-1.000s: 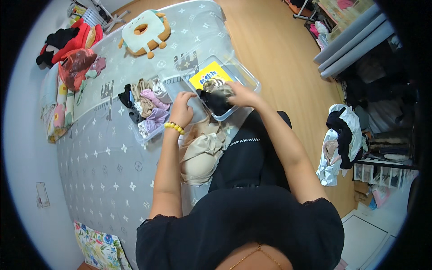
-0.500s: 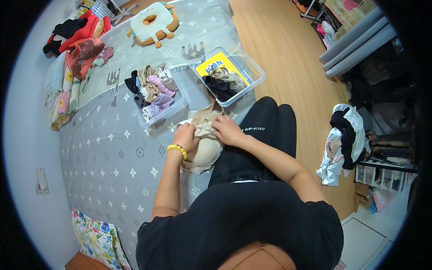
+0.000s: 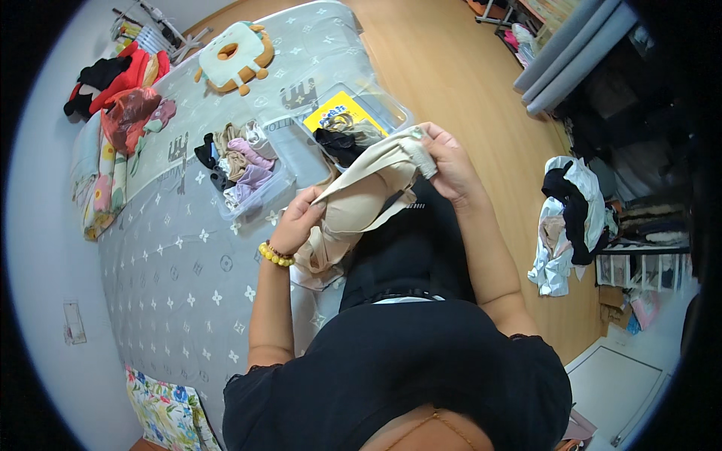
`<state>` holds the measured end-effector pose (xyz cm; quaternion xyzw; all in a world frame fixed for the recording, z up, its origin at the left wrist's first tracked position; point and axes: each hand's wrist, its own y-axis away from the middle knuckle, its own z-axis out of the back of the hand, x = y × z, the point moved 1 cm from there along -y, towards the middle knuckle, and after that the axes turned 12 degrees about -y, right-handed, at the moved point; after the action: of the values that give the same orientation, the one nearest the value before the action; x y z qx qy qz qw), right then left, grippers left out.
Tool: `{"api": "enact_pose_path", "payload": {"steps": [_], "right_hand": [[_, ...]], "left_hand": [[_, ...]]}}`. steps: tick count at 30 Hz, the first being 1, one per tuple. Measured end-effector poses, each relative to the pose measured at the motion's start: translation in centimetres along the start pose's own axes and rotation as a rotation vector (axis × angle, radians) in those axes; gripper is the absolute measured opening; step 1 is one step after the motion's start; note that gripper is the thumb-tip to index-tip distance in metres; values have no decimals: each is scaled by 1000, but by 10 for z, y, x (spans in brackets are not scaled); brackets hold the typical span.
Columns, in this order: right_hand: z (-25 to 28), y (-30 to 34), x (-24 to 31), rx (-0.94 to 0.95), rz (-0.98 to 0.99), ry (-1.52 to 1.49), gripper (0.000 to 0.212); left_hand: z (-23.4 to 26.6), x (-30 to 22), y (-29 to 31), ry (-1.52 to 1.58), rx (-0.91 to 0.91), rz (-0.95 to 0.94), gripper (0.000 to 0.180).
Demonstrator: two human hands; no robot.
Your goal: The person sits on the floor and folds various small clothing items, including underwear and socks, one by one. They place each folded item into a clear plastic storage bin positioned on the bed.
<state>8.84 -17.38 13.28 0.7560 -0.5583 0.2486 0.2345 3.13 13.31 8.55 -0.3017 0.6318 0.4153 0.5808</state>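
Observation:
A beige bra [image 3: 362, 197] is stretched over my lap and the bed edge. My left hand [image 3: 299, 219], with a yellow bead bracelet at the wrist, is closed on its left part. Raised higher to the right, my right hand [image 3: 450, 167] grips the band at its other end. Below my left hand, more pale fabric rests on the bed; its shape is partly hidden. Beyond the bra stands a clear plastic box [image 3: 401, 113] holding a yellow printed sheet [image 3: 344, 111] and a black garment [image 3: 338, 147].
Another clear box [image 3: 263, 197] with several rolled garments [image 3: 244, 159] sits on the grey patterned bed [image 3: 180, 278]. A plush cushion [image 3: 235, 56] lies at the far end. Clothes [image 3: 565, 218] are heaped at right, near a shelf [image 3: 647, 248].
My right hand has moved up and right, pulling the bra out lengthwise. My left hand has shifted slightly left. The bra was bunched between both hands before.

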Motion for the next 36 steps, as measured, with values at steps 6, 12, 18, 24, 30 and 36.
{"api": "enact_pose_path", "payload": {"steps": [6, 12, 18, 24, 30, 36], "right_hand": [[39, 29, 36, -319, 258, 230, 8], [40, 68, 27, -251, 765, 1435, 51], [21, 94, -22, -82, 316, 1288, 51], [59, 92, -15, -367, 198, 1061, 33], [89, 86, 30, -374, 134, 631, 13], [132, 75, 87, -428, 497, 1194, 41]], "left_hand": [[-64, -23, -64, 297, -79, -35, 21], [-83, -41, -100, 213, 89, -88, 20], [-97, -24, -135, 304, 194, 115, 28], [-112, -16, -111, -62, 426, -35, 48], [-102, -3, -114, -471, 539, -22, 29], [-105, -20, -126, 40, 677, 88, 26]]}}
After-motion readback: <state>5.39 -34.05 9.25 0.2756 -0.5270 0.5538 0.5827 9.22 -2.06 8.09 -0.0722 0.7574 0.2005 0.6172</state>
